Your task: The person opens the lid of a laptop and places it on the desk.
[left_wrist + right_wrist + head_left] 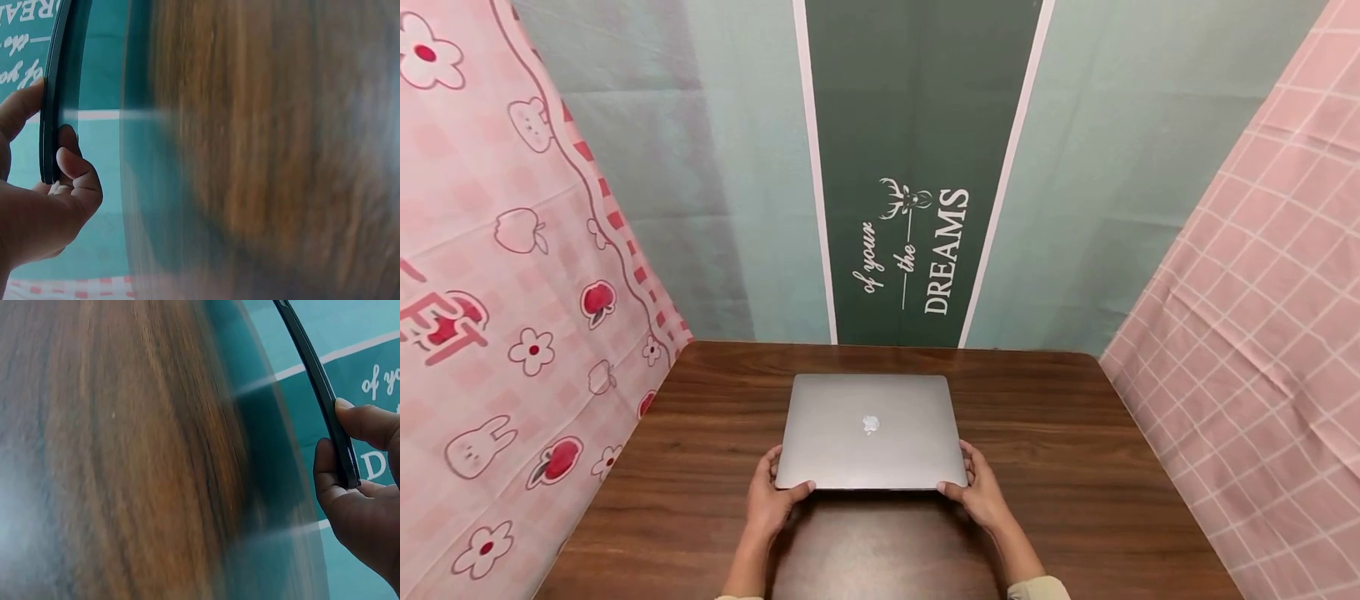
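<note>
A closed silver laptop with a white apple logo is held level above the table. At its near left corner my left hand grips it, thumb on top and fingers curled beneath. My right hand pinches the near right corner the same way. Seen edge-on, the laptop has a gap between it and the tabletop in the left wrist view, where the left hand clasps its corner. The right wrist view shows the laptop's dark edge between thumb and fingers of the right hand.
The brown wooden table has a glossy, reflecting top. Behind it hangs a green and teal cloth with white lettering. Pink patterned cloth borders the left side, and pink checked cloth the right.
</note>
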{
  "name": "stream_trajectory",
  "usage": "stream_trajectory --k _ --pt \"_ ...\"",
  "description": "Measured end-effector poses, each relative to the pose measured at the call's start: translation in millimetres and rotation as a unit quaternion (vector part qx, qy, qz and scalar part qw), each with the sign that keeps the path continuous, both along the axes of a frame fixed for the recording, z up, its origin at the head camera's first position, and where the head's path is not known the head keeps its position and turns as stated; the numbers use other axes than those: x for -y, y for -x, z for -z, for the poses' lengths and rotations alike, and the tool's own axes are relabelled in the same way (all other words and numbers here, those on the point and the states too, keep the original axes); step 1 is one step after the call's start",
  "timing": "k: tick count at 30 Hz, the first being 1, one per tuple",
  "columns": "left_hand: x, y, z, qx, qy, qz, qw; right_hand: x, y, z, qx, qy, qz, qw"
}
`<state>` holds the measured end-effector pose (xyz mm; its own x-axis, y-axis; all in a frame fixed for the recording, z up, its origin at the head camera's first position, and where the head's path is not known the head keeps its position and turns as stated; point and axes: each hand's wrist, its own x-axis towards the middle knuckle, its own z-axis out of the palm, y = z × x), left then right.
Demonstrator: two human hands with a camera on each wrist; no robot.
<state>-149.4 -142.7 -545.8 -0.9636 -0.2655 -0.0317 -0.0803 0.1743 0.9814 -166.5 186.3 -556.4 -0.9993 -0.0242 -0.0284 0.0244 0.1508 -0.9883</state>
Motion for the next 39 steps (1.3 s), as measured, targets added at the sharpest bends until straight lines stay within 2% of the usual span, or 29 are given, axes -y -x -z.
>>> stream_trajectory --k 5,7,8,12,15,20,27,33,39 --pt "-11.6 0.3 2.8 0.0 0.036 0.006 0.9994 -12 -6.9 -1.4 0.014 -0.009 0.01 0.9998" --pt "-15.8 0.3 4.2 0.0 0.047 0.01 0.9989 -14 -11.3 -9.5 0.024 -0.009 0.016 0.9996" --pt "-18.0 0.6 4.8 0.001 0.05 0.01 0.9987 -16 -13.3 -13.9 0.025 -0.008 0.016 0.9995" --pt "-24.2 2.8 6.0 0.001 0.054 0.016 0.9984 -22 -13.9 -15.9 0.028 -0.014 0.021 0.9993" --pt "-28.0 4.8 7.0 0.006 0.057 0.02 0.9982 -29 -11.3 -4.4 0.023 -0.026 0.025 0.9991" --pt "-36.0 7.8 10.1 0.016 0.061 0.025 0.9977 -39 -13.1 -1.3 0.024 -0.033 0.032 0.9987" --pt "-48.3 12.6 11.4 0.011 0.064 0.035 0.9973 -52 -12.1 5.4 0.033 -0.029 0.04 0.9982" --pt "-49.1 14.6 14.5 0.017 0.069 0.03 0.997 -52 -9.9 11.1 0.037 -0.016 0.036 0.9986" --pt "-47.2 11.7 18.0 0.033 0.067 0.032 0.9967 -53 -9.9 18.4 0.003 -0.008 0.017 0.9998"
